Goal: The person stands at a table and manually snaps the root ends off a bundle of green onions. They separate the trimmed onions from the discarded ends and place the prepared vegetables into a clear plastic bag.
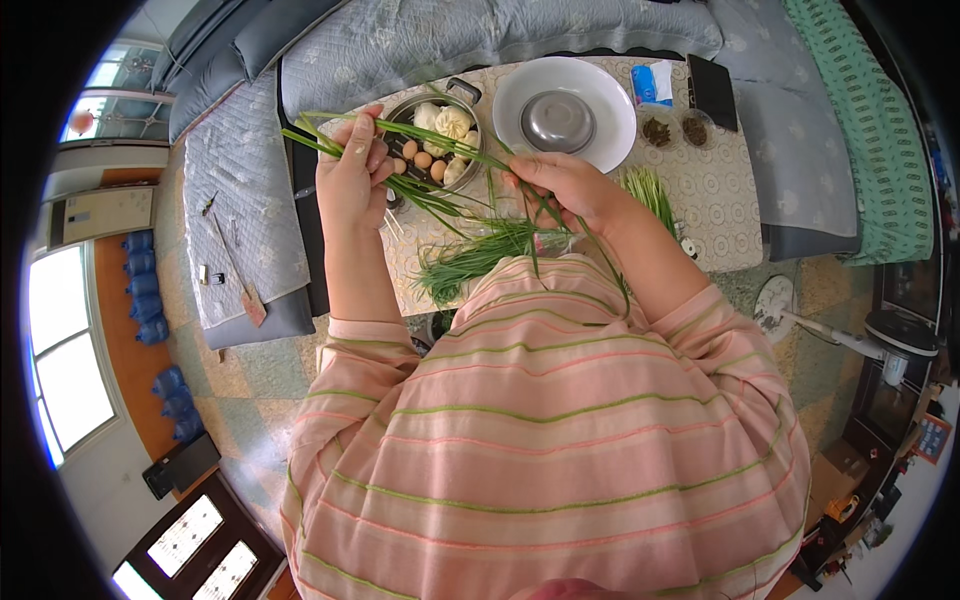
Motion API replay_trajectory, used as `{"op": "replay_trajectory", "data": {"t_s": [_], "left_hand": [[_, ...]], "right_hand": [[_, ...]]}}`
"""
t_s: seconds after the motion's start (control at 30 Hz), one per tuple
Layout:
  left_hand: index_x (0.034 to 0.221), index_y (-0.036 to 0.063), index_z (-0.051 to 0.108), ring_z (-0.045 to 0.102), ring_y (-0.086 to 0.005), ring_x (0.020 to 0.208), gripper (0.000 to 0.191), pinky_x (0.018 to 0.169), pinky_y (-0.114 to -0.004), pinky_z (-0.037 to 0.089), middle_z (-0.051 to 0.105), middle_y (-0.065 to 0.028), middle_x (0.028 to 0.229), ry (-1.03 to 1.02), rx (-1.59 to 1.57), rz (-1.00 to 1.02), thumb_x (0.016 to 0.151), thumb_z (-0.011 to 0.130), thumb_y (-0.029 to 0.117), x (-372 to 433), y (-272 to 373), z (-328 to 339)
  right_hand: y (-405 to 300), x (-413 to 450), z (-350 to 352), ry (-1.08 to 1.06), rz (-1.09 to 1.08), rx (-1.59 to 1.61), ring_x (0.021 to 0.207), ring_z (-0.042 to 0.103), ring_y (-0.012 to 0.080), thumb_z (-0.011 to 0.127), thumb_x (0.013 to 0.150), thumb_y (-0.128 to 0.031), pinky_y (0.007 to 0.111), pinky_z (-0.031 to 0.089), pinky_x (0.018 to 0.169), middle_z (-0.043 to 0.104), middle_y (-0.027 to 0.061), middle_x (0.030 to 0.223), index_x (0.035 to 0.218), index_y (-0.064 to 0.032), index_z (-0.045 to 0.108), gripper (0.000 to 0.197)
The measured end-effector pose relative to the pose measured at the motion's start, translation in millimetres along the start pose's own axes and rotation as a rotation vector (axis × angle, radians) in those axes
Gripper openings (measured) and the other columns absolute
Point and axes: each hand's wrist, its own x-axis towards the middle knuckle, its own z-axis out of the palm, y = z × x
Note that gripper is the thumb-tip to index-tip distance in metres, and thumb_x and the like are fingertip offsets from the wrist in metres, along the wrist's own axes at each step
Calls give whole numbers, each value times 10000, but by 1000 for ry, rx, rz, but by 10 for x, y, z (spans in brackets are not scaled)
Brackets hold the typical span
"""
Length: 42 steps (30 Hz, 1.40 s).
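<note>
My left hand [354, 161] grips several long green Chinese chives [427, 135] by their pale stem ends. More chive leaves hang from that hand towards the table. Across from it, my right hand [574, 187] pinches the leafy part of the same strands between thumb and fingers, and long leaves droop from it over my striped shirt. Below and between both hands lies a loose heap of chives [480, 251] at the table's near edge. Another chive bunch [649, 196], stems pointing away, rests beyond my right forearm.
Behind my left hand stands a metal pot [480, 169] holding steamed buns [453, 122] and eggs [422, 160]. A white basin [510, 97] has an upturned-looking metal bowl [557, 121] in it. Two plastic tubs [696, 129], a tissue pack [645, 84] and a dark flat object [711, 91] sit right.
</note>
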Motion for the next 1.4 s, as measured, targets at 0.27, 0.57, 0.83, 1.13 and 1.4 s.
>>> {"op": "replay_trajectory", "data": {"t_s": [0.27, 0.57, 0.83, 1.13, 1.4], "left_hand": [[1026, -26, 573, 334, -35, 538, 217, 431, -167, 250, 436, 24, 695, 46, -74, 57, 914, 528, 155, 58, 28, -163], [995, -27, 588, 335, -36, 522, 194, 435, -170, 250, 445, 24, 661, 48, -103, 95, 907, 538, 138, 37, 31, -172], [986, -40, 575, 342, -37, 526, 194, 425, -170, 257, 447, 22, 671, 93, -103, 156, 899, 550, 132, 64, 74, -248], [1037, -10, 546, 328, -50, 534, 231, 424, -176, 260, 461, -8, 747, 185, -257, 252, 911, 536, 183, 184, 189, -659], [1021, 26, 546, 411, -89, 635, 217, 467, -182, 313, 534, -36, 874, 196, -335, 318, 908, 536, 211, 144, 86, -749]], "right_hand": [[-7, -118, -43, -53, -17, -71, 474, 406, 52, 490, 913, -294, 190, 291, 389, 476, -1, 617, 866, -60, 558, 248], [72, -66, -81, -72, 6, 68, 472, 411, 70, 517, 900, -309, 206, 300, 389, 487, 16, 639, 882, -34, 561, 279], [83, -133, -102, -67, -60, -109, 433, 335, 30, 526, 896, -370, 184, 233, 349, 469, -27, 591, 869, -77, 562, 297], [81, -192, -263, -169, -31, 82, 475, 300, 40, 461, 925, -262, 191, 192, 389, 354, -50, 615, 865, -57, 506, 219], [208, -53, -430, -29, 66, 0, 471, 292, 32, 453, 888, -220, 186, 187, 387, 368, -58, 631, 874, -54, 512, 176]]}}
